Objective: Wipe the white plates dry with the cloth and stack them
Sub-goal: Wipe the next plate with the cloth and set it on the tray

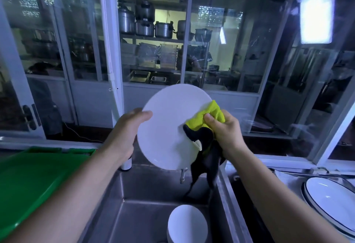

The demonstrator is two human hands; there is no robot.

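One steel sink (146,185) fills the lower middle of the view, set below a wall of glass panels (86,40). Behind the glass is a dim kitchen store, with metal pots (144,25) lined up on shelves (153,39).

Above the sink's far edge, the left hand (126,127) holds a white plate (169,127) tilted up on edge, its face turned toward the camera. The thumb lies across the plate's left rim; the fingers are hidden behind it. The right hand (224,129) has its fingers curled tight round a bunched cloth (207,115), yellow-green on top and black below. It presses the cloth against the plate's right edge, and the black part hangs loose down into the sink. Both forearms reach in from the bottom corners of the view.

A stack of white plates (187,225) stands inside the sink near its near edge, partly cut off by the bottom of the frame. A green tray (34,181) lies along the sink's left edge, and the left forearm crosses in front of it. Past the sink's right edge, dark-rimmed plates (330,198) lie stacked on the counter (288,175), well apart from the held plate.
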